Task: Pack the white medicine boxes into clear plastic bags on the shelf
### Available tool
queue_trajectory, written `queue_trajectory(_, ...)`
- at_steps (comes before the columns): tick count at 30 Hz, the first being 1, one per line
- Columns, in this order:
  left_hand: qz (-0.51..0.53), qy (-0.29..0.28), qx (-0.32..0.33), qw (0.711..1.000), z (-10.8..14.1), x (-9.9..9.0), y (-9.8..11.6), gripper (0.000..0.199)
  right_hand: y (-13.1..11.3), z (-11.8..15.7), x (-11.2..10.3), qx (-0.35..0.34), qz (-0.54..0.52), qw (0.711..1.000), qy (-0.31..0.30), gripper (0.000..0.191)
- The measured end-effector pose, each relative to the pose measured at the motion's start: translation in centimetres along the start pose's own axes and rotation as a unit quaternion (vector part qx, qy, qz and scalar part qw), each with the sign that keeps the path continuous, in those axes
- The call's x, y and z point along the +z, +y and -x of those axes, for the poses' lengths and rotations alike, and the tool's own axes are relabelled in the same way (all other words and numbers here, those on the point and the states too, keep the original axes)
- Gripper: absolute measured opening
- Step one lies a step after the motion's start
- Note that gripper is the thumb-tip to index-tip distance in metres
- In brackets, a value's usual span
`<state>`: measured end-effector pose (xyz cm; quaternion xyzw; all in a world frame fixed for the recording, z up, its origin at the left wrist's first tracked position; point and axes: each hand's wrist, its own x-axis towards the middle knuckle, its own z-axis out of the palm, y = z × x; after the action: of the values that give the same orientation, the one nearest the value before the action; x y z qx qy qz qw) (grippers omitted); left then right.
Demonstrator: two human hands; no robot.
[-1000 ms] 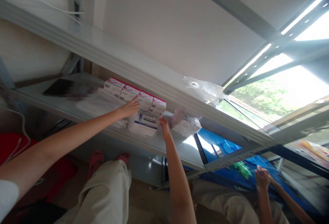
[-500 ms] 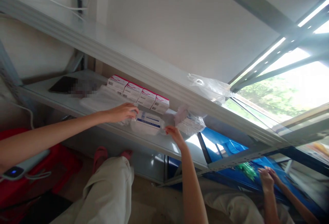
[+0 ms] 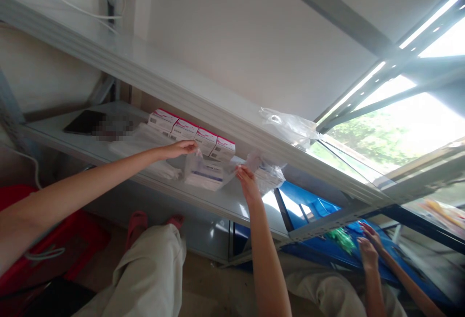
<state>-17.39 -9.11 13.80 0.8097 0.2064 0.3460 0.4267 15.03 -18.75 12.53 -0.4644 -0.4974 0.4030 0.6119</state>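
Note:
A clear plastic bag (image 3: 193, 167) is stretched between my two hands above the lower shelf. My left hand (image 3: 181, 149) pinches its upper left side, and my right hand (image 3: 248, 176) pinches its right side. Inside or under the film lies a white box with a blue stripe (image 3: 207, 175); I cannot tell how far the film wraps it. Behind the bag stands a row of several white boxes with pink tops (image 3: 192, 133). To the left of the bag lies a stack of flat clear bags (image 3: 145, 145).
Another bagged pack (image 3: 267, 174) lies right of my right hand. Crumpled plastic (image 3: 290, 125) hangs over the upper shelf edge (image 3: 218, 99). A dark flat object (image 3: 82, 122) lies far left. Another person's hands (image 3: 368, 246) are beside a blue bin (image 3: 319, 254), lower right.
Both my hands have risen slightly, lifting the film on both sides of the striped box. The other person's hands have moved apart. The view has shifted a little.

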Motion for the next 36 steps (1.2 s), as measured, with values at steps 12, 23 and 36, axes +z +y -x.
queue_trajectory(12,0.086,0.027,0.023,0.996,-3.8,7.6,1.0,0.020,2.7,-2.1,6.2,-0.070,-0.043,0.996,0.038,0.022)
queue_trajectory(23,-0.068,0.084,0.017,0.994,-5.6,9.0,0.8,0.007,4.3,-2.6,8.5,-0.057,-0.040,0.997,0.028,0.032)
queue_trajectory(36,-0.322,-0.051,0.052,0.944,-6.9,8.4,3.1,0.007,6.0,-2.3,8.6,-0.016,0.022,0.999,-0.036,0.025)
